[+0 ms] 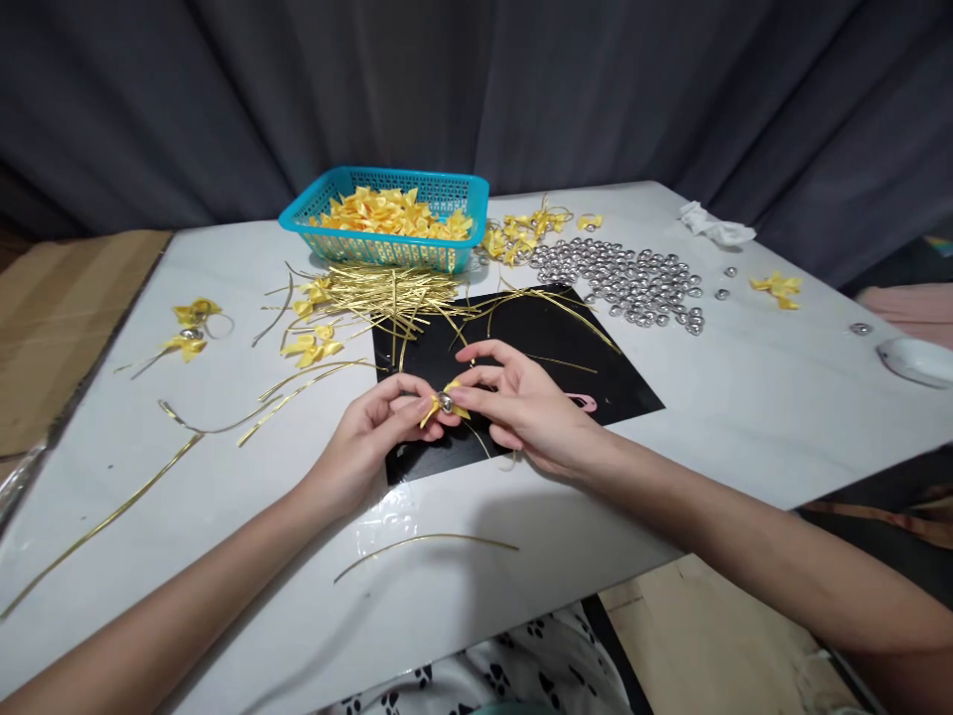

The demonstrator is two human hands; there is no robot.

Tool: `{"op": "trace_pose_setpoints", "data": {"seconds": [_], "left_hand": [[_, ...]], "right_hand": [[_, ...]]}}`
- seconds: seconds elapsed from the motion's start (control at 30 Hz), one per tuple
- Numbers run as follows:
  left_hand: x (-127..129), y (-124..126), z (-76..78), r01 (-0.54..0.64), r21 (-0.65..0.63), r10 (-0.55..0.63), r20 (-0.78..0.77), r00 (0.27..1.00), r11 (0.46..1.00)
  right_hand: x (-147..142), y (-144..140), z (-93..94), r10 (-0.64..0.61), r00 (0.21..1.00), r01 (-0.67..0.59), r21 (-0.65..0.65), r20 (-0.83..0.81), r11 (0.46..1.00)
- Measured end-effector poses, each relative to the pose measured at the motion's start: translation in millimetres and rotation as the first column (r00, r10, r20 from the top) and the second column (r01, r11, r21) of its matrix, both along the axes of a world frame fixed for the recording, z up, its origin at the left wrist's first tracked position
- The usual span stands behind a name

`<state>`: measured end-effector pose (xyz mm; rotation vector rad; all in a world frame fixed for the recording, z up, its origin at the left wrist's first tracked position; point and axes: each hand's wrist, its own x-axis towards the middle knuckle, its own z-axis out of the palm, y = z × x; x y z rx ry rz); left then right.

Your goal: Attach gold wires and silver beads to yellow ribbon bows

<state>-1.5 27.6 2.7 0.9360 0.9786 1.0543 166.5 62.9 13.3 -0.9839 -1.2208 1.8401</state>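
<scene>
I am holding a yellow bow [429,414] between both hands, above the near part of a black mat [617,387] on the white worktop [707,397]. My left grip [376,427] is pinching the bow's left end between thumb and fingers. My right grip [525,402] is closing thumb and fingertip on its right end, with the index finger standing raised and apart. The bow's long axis is running crosswise, from one set of fingertips to the other, its left end pointing slightly down toward me. A silver bead [445,401] is sitting at its middle, facing upward and toward me. The underside is staying hidden from view.

Beyond the mat, a bundle of gold wires [387,293] is lying mostly crosswise before a blue basket [387,238], which is holding many yellow ribbon pieces [379,211]. A spread of silver beads [625,273] is lying to the right of the basket. A single gold wire [424,539] is lying crosswise on the worktop nearer me, bowing gently. A pink object [585,401] is showing partly beside my right wrist.
</scene>
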Motion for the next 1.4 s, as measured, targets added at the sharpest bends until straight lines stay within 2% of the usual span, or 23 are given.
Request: {"op": "trace_pose_setpoints", "data": {"seconds": [0.1, 0.17, 0.33, 0.43, 0.5, 0.57, 0.63, 0.77, 0.83, 0.93, 1.0, 1.07, 1.13, 1.17, 1.2, 1.27, 1.33, 1.37, 1.4], "left_hand": [[2, -2, -0.9, -0.043, 0.046, 0.046, -0.074, 0.996, 0.998], [3, -3, -1.3, -0.053, 0.066, 0.061, -0.130, 0.990, 0.996], [3, -2, -1.7, -0.048, 0.136, 0.085, -0.281, 0.956, 0.990], [3, -2, -2.2, -0.075, 0.136, 0.114, -0.305, 0.945, 0.988], [2, -2, -2.4, -0.088, 0.119, 0.121, -0.315, 0.941, 0.989], [3, -3, -2.2, -0.098, 0.130, 0.136, -0.328, 0.935, 0.987], [4, -3, -1.5, -0.096, 0.157, 0.144, -0.333, 0.932, 0.983], [5, -3, 0.4, -0.066, 0.154, 0.112, -0.316, 0.942, 0.986], [4, -1, 0.8, -0.072, 0.124, 0.105, -0.288, 0.952, 0.990], [2, 1, -0.2, -0.065, 0.098, 0.086, -0.234, 0.968, 0.993], [0, 3, -1.8, -0.039, 0.082, 0.054, -0.192, 0.980, 0.996], [-3, 5, -3.2, -0.004, 0.051, 0.012, -0.158, 0.987, 0.999], [-4, 6, -4.0, 0.019, 0.033, -0.014, -0.148, 0.989, 0.999], [-5, 7, -4.0, 0.024, 0.031, -0.019, -0.150, 0.988, 0.999], [-5, 7, -3.9, 0.021, 0.035, -0.015, -0.152, 0.988, 0.999], [-5, 7, -3.4, 0.005, 0.044, 0.002, -0.153, 0.988, 0.999], [-5, 6, -2.7, -0.016, 0.045, 0.023, -0.150, 0.988, 0.999], [-4, 5, -2.4, -0.030, 0.047, 0.036, -0.148, 0.988, 0.998], [-4, 4, -2.2, -0.046, 0.053, 0.053, -0.150, 0.987, 0.998]], "right_hand": [[-1, -1, -1.0, -0.066, 0.997, 0.058, 0.184, 0.037, 0.981], [-2, -2, -1.6, -0.086, 0.994, 0.066, 0.251, 0.068, 0.966], [-3, -2, -5.1, -0.099, 0.991, 0.070, 0.271, 0.093, 0.960], [-2, -3, -5.3, -0.095, 0.989, 0.061, 0.278, 0.110, 0.959], [-1, -5, -3.0, -0.166, 0.975, 0.106, 0.349, 0.148, 0.931], [2, -7, 0.7, -0.256, 0.947, 0.141, 0.468, 0.193, 0.872], [3, -10, 3.8, -0.260, 0.932, 0.081, 0.552, 0.254, 0.830], [5, -12, 0.6, -0.138, 0.920, -0.118, 0.595, 0.367, 0.795], [8, -11, -5.6, -0.132, 0.913, -0.177, 0.664, 0.387, 0.726], [16, -6, -14.9, -0.110, 0.888, -0.322, 0.777, 0.446, 0.541], [22, -3, -17.8, -0.065, 0.857, -0.437, 0.789, 0.511, 0.432], [27, -1, -17.3, -0.004, 0.829, -0.513, 0.763, 0.559, 0.392], [28, -2, -14.2, 0.018, 0.829, -0.515, 0.752, 0.559, 0.411], [27, -3, -12.0, 0.001, 0.845, -0.478, 0.756, 0.534, 0.447], [24, -5, -9.4, -0.029, 0.868, -0.417, 0.758, 0.496, 0.502], [18, -7, -4.0, -0.113, 0.912, -0.231, 0.720, 0.395, 0.654], [10, -8, 0.5, -0.220, 0.931, 0.000, 0.603, 0.291, 0.797], [7, -8, 1.9, -0.251, 0.931, 0.082, 0.520, 0.264, 0.850], [5, -7, 2.6, -0.239, 0.936, 0.113, 0.422, 0.260, 0.899]]}}
